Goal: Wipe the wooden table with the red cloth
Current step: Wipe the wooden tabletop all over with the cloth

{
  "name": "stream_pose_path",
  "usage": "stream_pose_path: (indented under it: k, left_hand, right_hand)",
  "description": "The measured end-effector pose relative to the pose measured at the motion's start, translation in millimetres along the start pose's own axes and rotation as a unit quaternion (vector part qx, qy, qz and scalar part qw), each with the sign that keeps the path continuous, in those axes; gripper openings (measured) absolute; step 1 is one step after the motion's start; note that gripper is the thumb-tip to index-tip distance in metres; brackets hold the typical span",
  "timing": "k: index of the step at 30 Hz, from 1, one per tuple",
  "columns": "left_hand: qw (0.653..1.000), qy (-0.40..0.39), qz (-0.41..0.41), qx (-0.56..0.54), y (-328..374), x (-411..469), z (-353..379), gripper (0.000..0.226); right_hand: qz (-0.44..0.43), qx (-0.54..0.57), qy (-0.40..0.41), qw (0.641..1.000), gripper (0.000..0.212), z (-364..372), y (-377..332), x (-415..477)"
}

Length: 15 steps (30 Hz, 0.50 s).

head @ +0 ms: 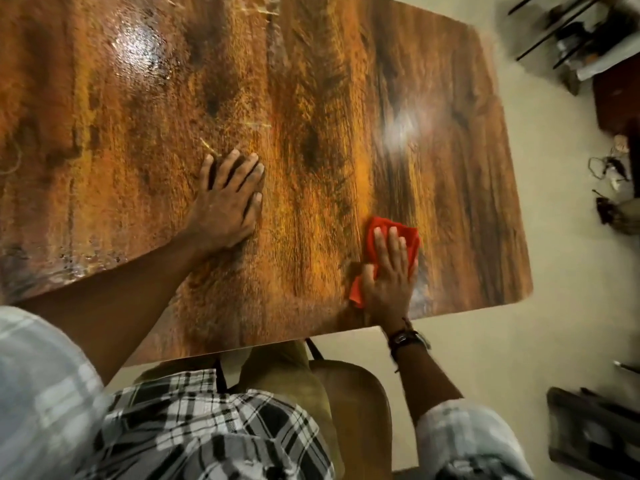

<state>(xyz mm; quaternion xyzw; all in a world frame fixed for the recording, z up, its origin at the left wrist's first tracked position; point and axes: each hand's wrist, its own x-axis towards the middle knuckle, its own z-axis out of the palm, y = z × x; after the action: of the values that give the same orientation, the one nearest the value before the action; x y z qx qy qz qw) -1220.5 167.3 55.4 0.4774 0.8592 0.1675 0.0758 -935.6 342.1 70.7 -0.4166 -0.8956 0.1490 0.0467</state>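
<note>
Glossy wooden table (311, 98) over pale floor (554, 306); right hand (389, 275) pressed flat, fingers spread, on the red cloth (381, 233); left hand (227, 199) open, palm down, gripping nothing

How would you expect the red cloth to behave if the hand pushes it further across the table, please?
The cloth is bunched and creased under the flat right hand, so it is probably floppy and light. The table looks glossy, so it should slide easily, though its loose corner may fold under.

A chair (356, 393) by the near edge; dark clutter (588, 39) on the floor (554, 237).
</note>
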Motion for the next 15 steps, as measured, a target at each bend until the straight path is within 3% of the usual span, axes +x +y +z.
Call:
stream_pose_path:
  k: [3,9,15]
  left_hand:
    - [1.000,-0.001,-0.003,0.005,-0.4,1.4,1.1,0.058]
    - [1.000,0.007,0.001,-0.002,-2.6,0.8,3.1,0.057]
    - [1.000,0.013,0.005,0.000,-3.2,1.0,3.3,0.056]
  right_hand:
    - [0.070,0.021,0.012,0.997,0.066,-0.2,8.6,12.8]
    - [0.063,0.017,0.054,0.996,0.061,21.6,-48.8,-34.4]
    - [-0.014,0.006,-0.050,0.999,0.070,53.5,-137.7,-108.9]
